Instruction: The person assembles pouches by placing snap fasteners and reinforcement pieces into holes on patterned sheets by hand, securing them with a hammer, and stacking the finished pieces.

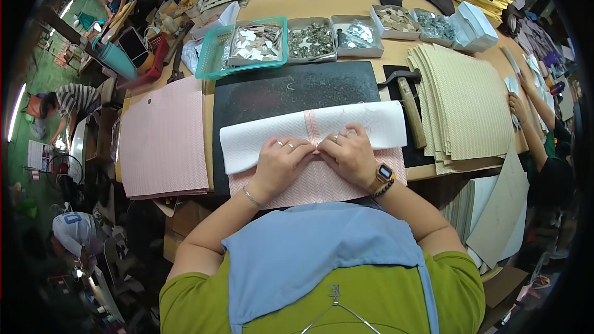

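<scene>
In front of me lies a pink woven-textured sheet (pixel 315 184), its far part folded so the white backing (pixel 260 142) shows. A pink strip (pixel 310 122) runs down the middle of the white part. My left hand (pixel 283 164) and my right hand (pixel 350 156) meet at the strip's near end, their fingertips pinched together on the sheet's fold. Whether a small part sits between the fingertips is hidden. Beneath the sheet is a dark work board (pixel 297 83). To the right of the board lies a hammer (pixel 409 108) with a wooden handle.
A stack of pink sheets (pixel 164 139) lies left, and a stack of cream sheets (pixel 464 108) right. Along the back stand a teal basket (pixel 210 55) and boxes of small metal parts (pixel 311 40). At right, a co-worker's arms (pixel 529 108) reach over the table.
</scene>
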The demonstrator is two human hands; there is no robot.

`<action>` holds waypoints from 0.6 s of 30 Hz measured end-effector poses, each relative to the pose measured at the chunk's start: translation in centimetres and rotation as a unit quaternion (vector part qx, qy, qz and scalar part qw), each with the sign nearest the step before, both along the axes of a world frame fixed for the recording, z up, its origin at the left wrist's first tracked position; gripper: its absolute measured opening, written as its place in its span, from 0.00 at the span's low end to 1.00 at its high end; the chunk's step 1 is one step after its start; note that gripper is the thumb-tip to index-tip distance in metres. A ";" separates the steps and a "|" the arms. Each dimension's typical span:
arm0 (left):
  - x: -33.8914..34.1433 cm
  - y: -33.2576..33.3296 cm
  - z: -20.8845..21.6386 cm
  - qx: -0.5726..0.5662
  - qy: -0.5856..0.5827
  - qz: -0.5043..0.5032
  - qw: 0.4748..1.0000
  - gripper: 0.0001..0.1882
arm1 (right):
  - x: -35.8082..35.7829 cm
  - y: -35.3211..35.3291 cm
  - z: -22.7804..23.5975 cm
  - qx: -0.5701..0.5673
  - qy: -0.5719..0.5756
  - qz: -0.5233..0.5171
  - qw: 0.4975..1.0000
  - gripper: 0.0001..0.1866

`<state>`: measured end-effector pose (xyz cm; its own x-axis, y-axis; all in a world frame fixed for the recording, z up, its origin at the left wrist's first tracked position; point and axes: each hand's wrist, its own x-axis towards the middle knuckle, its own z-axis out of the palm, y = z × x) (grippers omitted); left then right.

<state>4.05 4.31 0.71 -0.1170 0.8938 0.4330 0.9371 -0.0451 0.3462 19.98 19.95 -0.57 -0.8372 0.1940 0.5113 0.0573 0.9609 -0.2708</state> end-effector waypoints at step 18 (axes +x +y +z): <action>-1.1 1.8 -1.0 -0.004 -0.040 0.014 0.999 0.07 | 1.0 0.2 -0.6 -0.152 -0.009 0.054 0.987 0.09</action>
<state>2.96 6.09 -0.26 -0.1756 0.8931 0.4142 0.9077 -0.0160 0.4194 21.00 20.14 -1.19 -0.8695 0.2457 0.4284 -0.0333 0.8363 -0.5473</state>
